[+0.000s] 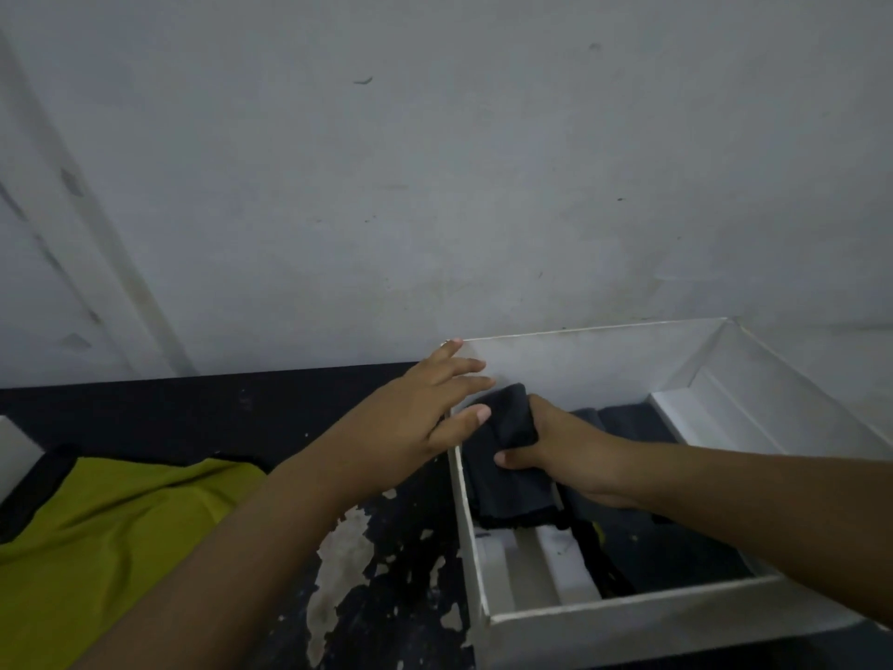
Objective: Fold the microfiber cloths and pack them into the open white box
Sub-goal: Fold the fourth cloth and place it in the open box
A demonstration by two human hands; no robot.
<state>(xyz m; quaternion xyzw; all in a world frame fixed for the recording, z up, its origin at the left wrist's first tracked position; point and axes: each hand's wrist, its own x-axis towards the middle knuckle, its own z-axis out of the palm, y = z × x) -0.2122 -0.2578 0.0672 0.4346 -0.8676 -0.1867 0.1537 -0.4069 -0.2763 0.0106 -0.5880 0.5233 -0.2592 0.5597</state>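
The open white box (604,616) sits on the right of the dark table. My right hand (565,452) is inside it and grips a folded dark cloth (512,427) against the box's left wall. My left hand (425,408) hovers over the box's far left corner with its fingers spread and straight; the thumb touches the dark cloth. More dark folded cloths (628,418) lie in the box behind and under my right forearm. A yellow-green cloth (111,534) lies spread on the table at the left.
The table top (386,587) is black with patches of chipped paint. A grey wall (435,186) rises right behind the table and box. White dividers (555,558) lie on the box floor at the front. A white object's edge (14,452) shows at far left.
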